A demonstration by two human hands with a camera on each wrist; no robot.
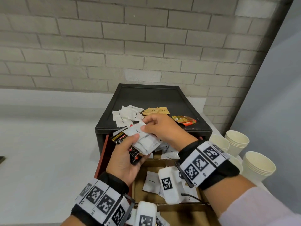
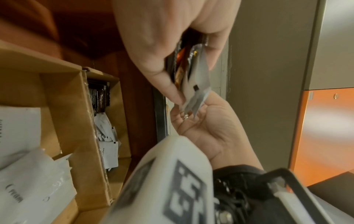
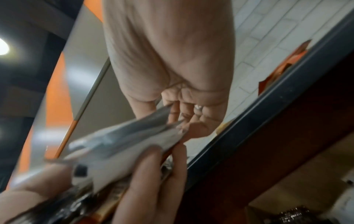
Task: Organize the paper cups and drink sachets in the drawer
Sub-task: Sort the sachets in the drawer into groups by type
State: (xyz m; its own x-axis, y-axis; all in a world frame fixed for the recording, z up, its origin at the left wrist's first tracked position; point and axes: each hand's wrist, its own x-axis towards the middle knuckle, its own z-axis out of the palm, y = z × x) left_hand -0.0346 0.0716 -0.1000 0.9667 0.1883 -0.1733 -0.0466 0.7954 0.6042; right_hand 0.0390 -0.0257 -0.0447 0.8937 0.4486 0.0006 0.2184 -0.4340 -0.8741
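Sachets (image 1: 145, 141): mixed bundle held above the open drawer (image 1: 104, 154), in front of the black cabinet (image 1: 146, 98). I read this as a sorting step, done in hand so each type can go to its own pile or box. Left hand (image 1: 125, 159) is palm-up; its thumb and curled fingers clamp the bundle, dark sachets (image 1: 120, 139) below, white ones on top. Right hand (image 1: 161, 128) comes from above; thumb and fingers (image 1: 143, 128) pinch the top white sachet at its far edge, prob. to peel it off. Sorted piles on cabinet top: white sugar (image 1: 125, 116), tan (image 1: 154, 110), red/green (image 1: 184, 119). Card boxes (image 2: 63, 84) in drawer hold more sachets. Cups (image 1: 259, 165) stand stacked on bench, right of the cabinet, well apart from both hands.
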